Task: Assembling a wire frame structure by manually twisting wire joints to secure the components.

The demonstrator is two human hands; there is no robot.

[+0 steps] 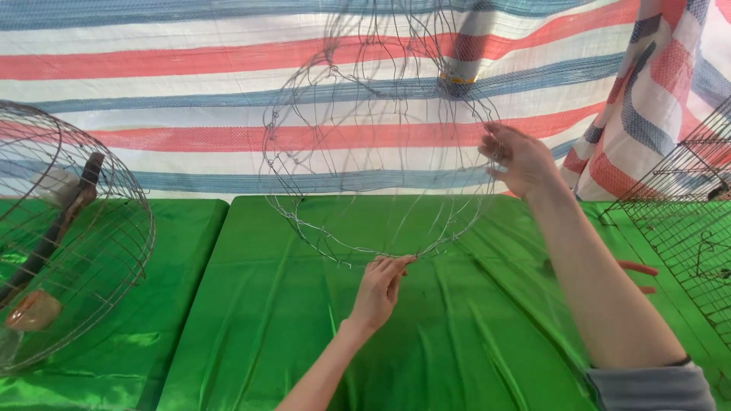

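A round frame of thin bare wire (304,228), with looping wire strands rising from its ring, is held upright above the green cloth-covered table (266,320). My left hand (379,289) pinches the bottom of the ring between its fingertips. My right hand (522,161) grips the ring's right side at mid height, its fingers curled round the wire. The frame's top reaches out of view at the upper edge.
A domed wire cage (91,259) with a dark wooden bar and a tan lump inside lies at the left. Flat wire grid panels (685,205) lean at the right. A red-handled tool (638,268) lies beyond my right forearm. A striped tarp (190,99) hangs behind.
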